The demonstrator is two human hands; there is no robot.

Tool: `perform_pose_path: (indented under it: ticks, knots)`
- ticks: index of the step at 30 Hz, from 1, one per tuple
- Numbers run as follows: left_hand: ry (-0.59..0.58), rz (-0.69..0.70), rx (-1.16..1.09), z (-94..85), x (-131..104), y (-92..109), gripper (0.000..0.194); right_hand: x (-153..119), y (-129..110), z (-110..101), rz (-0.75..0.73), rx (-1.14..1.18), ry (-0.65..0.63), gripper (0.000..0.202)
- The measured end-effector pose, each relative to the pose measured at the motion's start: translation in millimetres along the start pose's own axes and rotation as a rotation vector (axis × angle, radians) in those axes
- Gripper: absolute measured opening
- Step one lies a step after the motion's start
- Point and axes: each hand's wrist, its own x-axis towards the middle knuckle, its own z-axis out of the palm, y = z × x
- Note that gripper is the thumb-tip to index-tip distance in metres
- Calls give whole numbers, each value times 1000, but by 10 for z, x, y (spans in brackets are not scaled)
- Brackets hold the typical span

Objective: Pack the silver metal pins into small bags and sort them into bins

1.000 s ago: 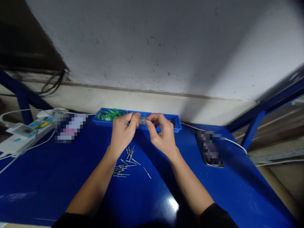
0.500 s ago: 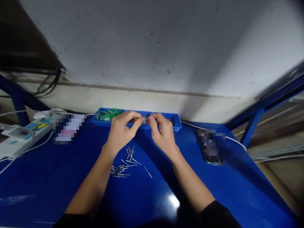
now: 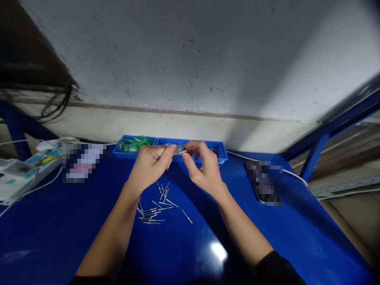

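Note:
My left hand (image 3: 152,165) pinches a small clear plastic bag (image 3: 178,148) above the blue bins. A silvery pin-like piece (image 3: 182,152) shows at the bag, beside the fingertips of my right hand (image 3: 204,168). The right thumb and fingers are curled around that end of the piece. Several metal rivets (image 3: 152,211) lie in a loose group on the blue table (image 3: 166,253) below my hands, with one rivet (image 3: 187,216) apart to the right.
Behind the hands, a blue bin (image 3: 118,148) holds green packets, and another bin (image 3: 225,150) holds metal pieces. A power strip (image 3: 18,178) and a blurred-out paper (image 3: 84,162) lie at left, a phone (image 3: 263,182) at right. White cables cross the table's back.
The left thumb now lies flatter along the clear bag. My right fingertips have shifted, the thumb slightly lower, and a silvery piece has come into sight between the hands.

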Motion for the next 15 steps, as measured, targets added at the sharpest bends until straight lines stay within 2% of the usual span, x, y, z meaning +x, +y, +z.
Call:
perform_pose_path:
  ticks: [4, 6, 8, 10, 13, 15]
  knots:
    - [-41, -35, 11, -24, 1, 21, 47, -17, -61, -56, -35, -45, -46, 9]
    - [-67, -33, 48, -39, 1, 50, 36, -28, -71, -73, -16, -73, -27, 13]
    - [-137, -19, 73, -48, -3, 87, 20, -40, -64, -72, 21, -99, 18, 17]
    - [-206, 1, 87, -49, -14, 114, 11, -50, -49, -53, 59, -112, 50, 21]
    - [-224, 33, 127, -46, -48, 103, 16, -68, -37, -8, 76, -99, 33, 19]
    - [-204, 33, 139, -57, -90, 60, 22, -98, -40, 16, 49, -84, -28, 15]
